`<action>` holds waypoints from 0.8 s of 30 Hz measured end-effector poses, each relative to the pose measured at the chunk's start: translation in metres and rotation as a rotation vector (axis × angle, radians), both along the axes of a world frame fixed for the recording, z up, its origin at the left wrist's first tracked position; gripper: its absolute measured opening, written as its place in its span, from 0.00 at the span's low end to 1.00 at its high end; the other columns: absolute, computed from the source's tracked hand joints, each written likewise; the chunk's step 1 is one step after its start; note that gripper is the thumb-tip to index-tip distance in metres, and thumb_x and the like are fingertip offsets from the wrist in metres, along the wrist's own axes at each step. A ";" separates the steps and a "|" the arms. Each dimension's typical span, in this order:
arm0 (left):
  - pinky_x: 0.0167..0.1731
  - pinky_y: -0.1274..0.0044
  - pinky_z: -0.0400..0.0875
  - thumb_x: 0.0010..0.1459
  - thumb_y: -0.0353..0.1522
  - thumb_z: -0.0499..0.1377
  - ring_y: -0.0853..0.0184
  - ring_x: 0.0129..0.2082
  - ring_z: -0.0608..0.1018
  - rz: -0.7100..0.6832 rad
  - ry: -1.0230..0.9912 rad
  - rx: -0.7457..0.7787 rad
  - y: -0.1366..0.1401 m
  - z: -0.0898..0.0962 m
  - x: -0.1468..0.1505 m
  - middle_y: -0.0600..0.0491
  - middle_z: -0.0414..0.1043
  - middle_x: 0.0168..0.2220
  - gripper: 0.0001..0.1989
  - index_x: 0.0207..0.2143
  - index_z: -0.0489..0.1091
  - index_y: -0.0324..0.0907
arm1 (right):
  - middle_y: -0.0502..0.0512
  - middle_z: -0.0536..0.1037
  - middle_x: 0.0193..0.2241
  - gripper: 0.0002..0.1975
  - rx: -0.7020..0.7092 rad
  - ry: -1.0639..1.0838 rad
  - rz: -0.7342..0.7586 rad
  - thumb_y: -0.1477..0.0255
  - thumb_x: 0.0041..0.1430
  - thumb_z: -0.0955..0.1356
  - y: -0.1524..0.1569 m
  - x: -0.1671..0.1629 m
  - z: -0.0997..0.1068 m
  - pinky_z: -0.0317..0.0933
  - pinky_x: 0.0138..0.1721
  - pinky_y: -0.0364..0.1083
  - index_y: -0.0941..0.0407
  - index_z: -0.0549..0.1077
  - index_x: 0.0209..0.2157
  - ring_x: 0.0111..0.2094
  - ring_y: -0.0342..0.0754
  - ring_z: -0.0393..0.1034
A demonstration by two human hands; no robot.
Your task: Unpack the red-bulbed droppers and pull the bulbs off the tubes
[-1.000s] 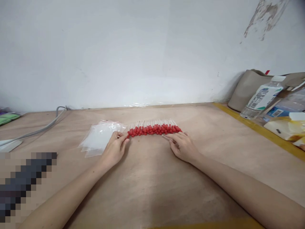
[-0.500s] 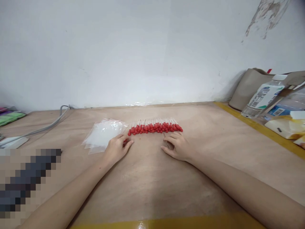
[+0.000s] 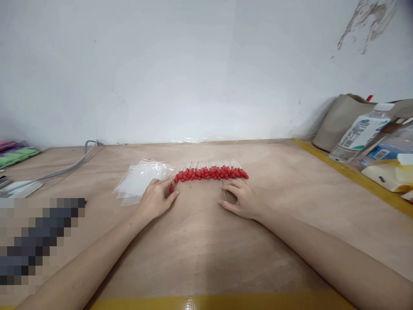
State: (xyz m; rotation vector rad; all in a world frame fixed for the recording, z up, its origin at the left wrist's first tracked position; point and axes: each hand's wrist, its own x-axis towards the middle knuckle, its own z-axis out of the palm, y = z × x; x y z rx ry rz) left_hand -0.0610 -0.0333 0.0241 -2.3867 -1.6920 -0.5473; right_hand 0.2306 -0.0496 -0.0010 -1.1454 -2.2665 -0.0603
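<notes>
A row of thin pale sticks with red rounded heads (image 3: 211,173) lies on the table, heads towards me. My left hand (image 3: 157,199) rests at the row's left end, thumb and index finger apart. One separate red head (image 3: 171,188) shows between them, close under the index finger; I cannot tell if it is touched. My right hand (image 3: 240,199) lies in front of the row's right part, thumb apart from the curved fingers. A thin stick-like line (image 3: 223,184) shows by its fingertips. Beside my left hand are clear zip bags (image 3: 135,183) in a loose stack.
A grey cable (image 3: 69,167) runs along the left, near a green and purple packet (image 3: 19,156). On the right, beyond yellow tape (image 3: 342,173), stand a water bottle (image 3: 361,133) and a beige bag (image 3: 335,122). A pale wall rises behind the table.
My left hand has shifted slightly left and back towards me, and more of the separate red head shows. My right hand stays in almost the same place. The view has turned slightly.
</notes>
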 end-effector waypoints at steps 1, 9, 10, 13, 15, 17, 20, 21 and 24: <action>0.40 0.70 0.64 0.52 0.39 0.53 0.57 0.41 0.69 -0.016 -0.012 0.044 0.001 0.001 0.000 0.48 0.71 0.38 0.19 0.45 0.67 0.43 | 0.58 0.72 0.39 0.20 0.003 0.005 -0.004 0.58 0.51 0.65 0.000 0.000 0.001 0.57 0.44 0.52 0.56 0.70 0.41 0.40 0.51 0.64; 0.44 0.68 0.61 0.54 0.41 0.51 0.59 0.41 0.68 0.026 -0.193 0.076 0.028 0.016 0.021 0.49 0.69 0.35 0.14 0.33 0.70 0.43 | 0.58 0.72 0.34 0.15 0.096 0.045 0.007 0.60 0.54 0.64 -0.003 0.003 0.000 0.57 0.41 0.51 0.57 0.70 0.37 0.36 0.50 0.64; 0.44 0.67 0.61 0.53 0.42 0.52 0.58 0.41 0.68 0.038 -0.212 0.049 0.033 0.017 0.024 0.49 0.68 0.35 0.15 0.33 0.70 0.43 | 0.58 0.72 0.33 0.14 0.106 0.050 0.019 0.61 0.54 0.64 -0.003 0.004 -0.001 0.57 0.40 0.51 0.57 0.70 0.37 0.36 0.50 0.64; 0.44 0.66 0.62 0.50 0.43 0.54 0.57 0.42 0.67 0.068 -0.279 -0.025 0.047 0.015 0.030 0.49 0.67 0.34 0.14 0.31 0.71 0.43 | 0.57 0.72 0.32 0.12 0.125 0.086 0.058 0.64 0.55 0.64 -0.006 0.005 -0.001 0.58 0.39 0.50 0.57 0.70 0.37 0.35 0.49 0.64; 0.44 0.66 0.62 0.49 0.42 0.56 0.57 0.42 0.67 0.081 -0.318 -0.044 0.053 0.011 0.031 0.49 0.67 0.33 0.13 0.28 0.72 0.42 | 0.57 0.72 0.32 0.11 0.137 0.129 0.066 0.65 0.55 0.64 -0.006 0.006 -0.001 0.59 0.38 0.49 0.57 0.69 0.37 0.35 0.48 0.64; 0.43 0.67 0.62 0.49 0.41 0.55 0.57 0.42 0.68 0.101 -0.359 -0.035 0.056 0.008 0.031 0.48 0.68 0.33 0.13 0.27 0.71 0.41 | 0.57 0.71 0.32 0.11 0.144 0.157 0.069 0.65 0.55 0.64 -0.005 0.006 -0.001 0.59 0.38 0.49 0.57 0.69 0.37 0.35 0.48 0.64; 0.42 0.68 0.63 0.53 0.41 0.52 0.58 0.41 0.69 0.137 -0.425 0.012 0.050 0.003 0.030 0.48 0.69 0.34 0.15 0.29 0.71 0.40 | 0.57 0.71 0.33 0.11 0.136 0.168 0.060 0.66 0.54 0.64 -0.003 0.007 -0.003 0.60 0.38 0.50 0.57 0.69 0.37 0.35 0.49 0.64; 0.42 0.69 0.64 0.54 0.41 0.50 0.59 0.41 0.69 0.147 -0.444 0.030 0.045 0.003 0.029 0.48 0.69 0.35 0.16 0.30 0.70 0.40 | 0.57 0.71 0.33 0.11 0.136 0.178 0.051 0.67 0.54 0.64 -0.003 0.007 -0.003 0.61 0.39 0.50 0.57 0.69 0.38 0.36 0.49 0.65; 0.39 0.72 0.65 0.55 0.40 0.50 0.62 0.41 0.69 0.101 -0.488 0.091 0.023 0.001 0.028 0.50 0.69 0.38 0.14 0.35 0.68 0.40 | 0.60 0.69 0.38 0.13 0.159 0.235 0.018 0.69 0.54 0.64 -0.002 0.006 -0.003 0.62 0.41 0.50 0.57 0.67 0.42 0.41 0.50 0.65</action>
